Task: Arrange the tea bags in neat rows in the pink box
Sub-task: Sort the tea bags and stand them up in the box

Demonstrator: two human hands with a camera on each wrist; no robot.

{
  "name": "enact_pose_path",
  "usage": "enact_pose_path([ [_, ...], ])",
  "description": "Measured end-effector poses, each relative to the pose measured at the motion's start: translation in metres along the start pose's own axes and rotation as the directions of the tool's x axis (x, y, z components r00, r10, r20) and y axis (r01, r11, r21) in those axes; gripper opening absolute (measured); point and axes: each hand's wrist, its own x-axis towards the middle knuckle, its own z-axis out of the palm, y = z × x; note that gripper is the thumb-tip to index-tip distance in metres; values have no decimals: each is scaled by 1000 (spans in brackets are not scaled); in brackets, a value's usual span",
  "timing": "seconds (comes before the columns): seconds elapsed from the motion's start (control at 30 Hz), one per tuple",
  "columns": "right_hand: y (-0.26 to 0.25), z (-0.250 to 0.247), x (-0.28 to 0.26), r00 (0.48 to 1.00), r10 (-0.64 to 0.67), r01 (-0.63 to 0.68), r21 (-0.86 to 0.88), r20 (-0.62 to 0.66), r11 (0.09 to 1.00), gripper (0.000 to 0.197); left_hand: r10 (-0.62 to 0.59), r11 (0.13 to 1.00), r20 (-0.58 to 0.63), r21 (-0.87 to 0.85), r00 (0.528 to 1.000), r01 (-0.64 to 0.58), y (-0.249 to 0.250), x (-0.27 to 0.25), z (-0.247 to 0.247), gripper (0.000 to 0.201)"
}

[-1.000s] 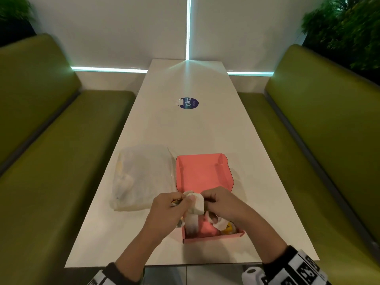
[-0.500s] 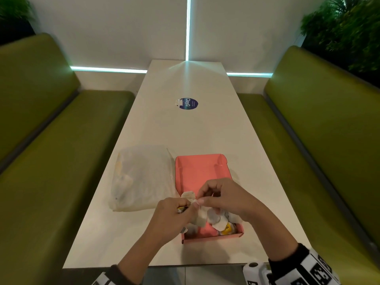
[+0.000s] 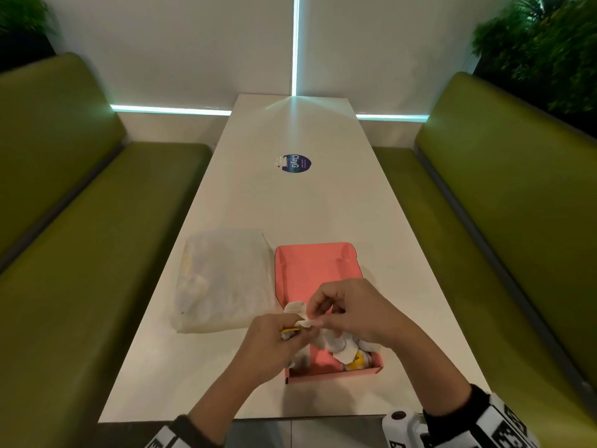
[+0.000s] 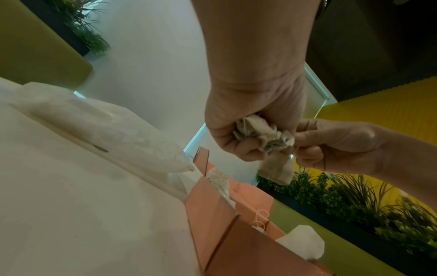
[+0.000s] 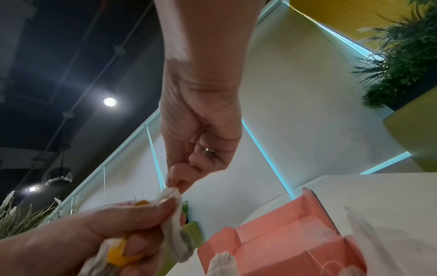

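The pink box [image 3: 336, 371] lies open near the table's front edge, its lid [image 3: 310, 270] folded back flat. Several loose tea bags [image 3: 347, 350] with yellow tags lie jumbled inside it. My left hand [image 3: 297, 331] grips a crumpled bunch of tea bags [image 4: 262, 134] with a yellow tag [image 5: 118, 252], just above the box's left side. One bag [image 4: 276, 170] hangs below that fist. My right hand [image 3: 318, 318] pinches a corner of a tea bag [image 5: 169, 193] from this bunch between thumb and forefinger.
A clear plastic bag [image 3: 223, 279] with a few items inside lies left of the box. A round blue sticker [image 3: 295, 163] sits farther up the white table [image 3: 290, 215]. Green benches [image 3: 80, 253] run along both sides.
The hands have dropped the upright tea bag posture. My right hand has shifted up and away over the box and now pinches a bag corner, while the left hand keeps the bunch.
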Motion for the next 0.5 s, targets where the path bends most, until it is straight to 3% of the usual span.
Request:
enact_pose_path([
  [0.23,-11,-5,8,999,-15,11,-92,-50,996,13,15,997,39,78,999,-18,-2,2,2,29],
  [0.37,-14,1,9,999,-43,41,-77,-27,996,13,-29,999,-1,27,1000,29,1,4,5,20],
  [0.5,2,-1,4,975,-23,38,64,-222,997,27,-35,999,-37,-41,999,34,4,2,2,20],
])
